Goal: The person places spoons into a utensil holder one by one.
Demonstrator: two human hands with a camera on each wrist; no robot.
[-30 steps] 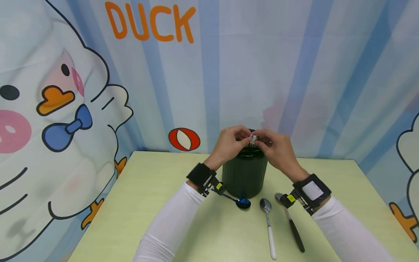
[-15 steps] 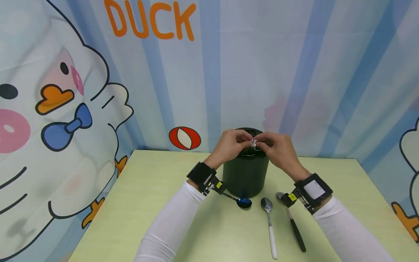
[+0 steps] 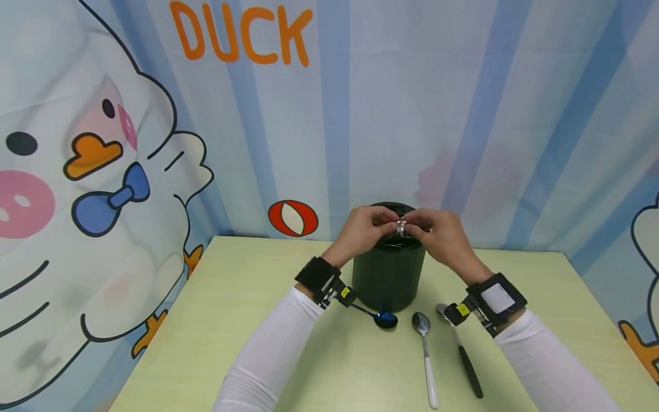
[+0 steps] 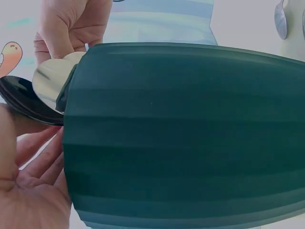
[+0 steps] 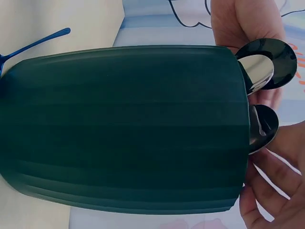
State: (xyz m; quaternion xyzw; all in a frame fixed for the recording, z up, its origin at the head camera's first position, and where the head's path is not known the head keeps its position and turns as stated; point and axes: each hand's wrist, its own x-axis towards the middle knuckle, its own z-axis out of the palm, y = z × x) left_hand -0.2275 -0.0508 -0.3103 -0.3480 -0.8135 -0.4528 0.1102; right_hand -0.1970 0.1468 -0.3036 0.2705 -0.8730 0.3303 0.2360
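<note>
A dark green ribbed container (image 3: 388, 280) stands on the table, and both hands meet over its mouth. My left hand (image 3: 360, 229) and right hand (image 3: 443, 234) pinch with thumb and fingertips at a small shiny silver piece (image 3: 400, 228) between them. In the left wrist view, a black spoon's bowl (image 4: 28, 102) lies along my left thumb, with a silver spoon's bowl (image 4: 50, 78) just beyond it. In the right wrist view, my right fingers lie against a dark, reflecting spoon bowl (image 5: 263, 126) at the rim. The container hides the spoon handles.
A blue spoon (image 3: 385, 320) lies in front of the container. To its right lie a white-handled spoon (image 3: 430, 372) and a black-handled spoon (image 3: 468, 366). Behind the pale yellow table (image 3: 257, 286) hangs a printed curtain (image 3: 381, 114).
Both hands have come slightly lower and nearer, so more of the container's back rim shows. They keep their pinch on the silver piece. The spoons on the table lie as before.
</note>
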